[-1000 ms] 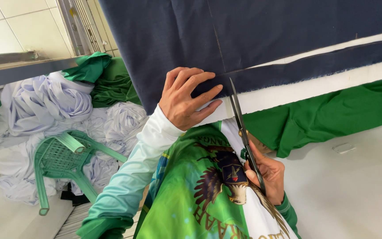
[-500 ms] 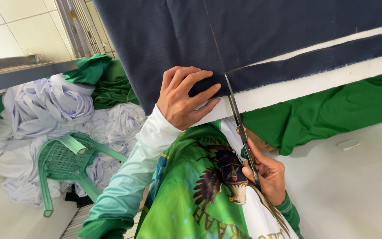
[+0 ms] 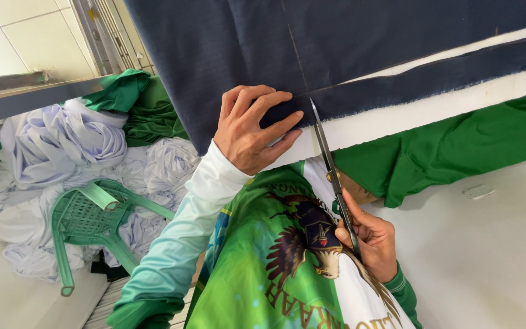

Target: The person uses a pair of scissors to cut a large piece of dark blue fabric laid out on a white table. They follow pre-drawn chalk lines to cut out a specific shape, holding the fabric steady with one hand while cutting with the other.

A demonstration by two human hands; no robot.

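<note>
— What is seen nearest the camera?

— A green and white printed jersey (image 3: 287,268) is worn by the person. Just beside it, the right hand (image 3: 369,240) is closed around the handles of a pair of long scissors (image 3: 333,173), whose blades are pointed up at the edge of the cloth.

— And the other hand?

— The left hand (image 3: 254,128) is laid on the dark navy fabric (image 3: 360,55), fingers curled over its near edge, so the cloth is pinned at the rim of the white tabletop (image 3: 397,119). The scissor tips are held just beside those fingers, at a faint straight line marked across the fabric. Whether the blades are parted cannot be told.

— What is shown farther off?

— A green cloth (image 3: 458,146) is draped below the tabletop's edge on the right. To the left, a green plastic chair (image 3: 86,219) is seen among heaped pale lilac fabric (image 3: 68,143) on the floor, with more folded green fabric (image 3: 138,106) piled behind, near a tiled wall (image 3: 19,30).
</note>
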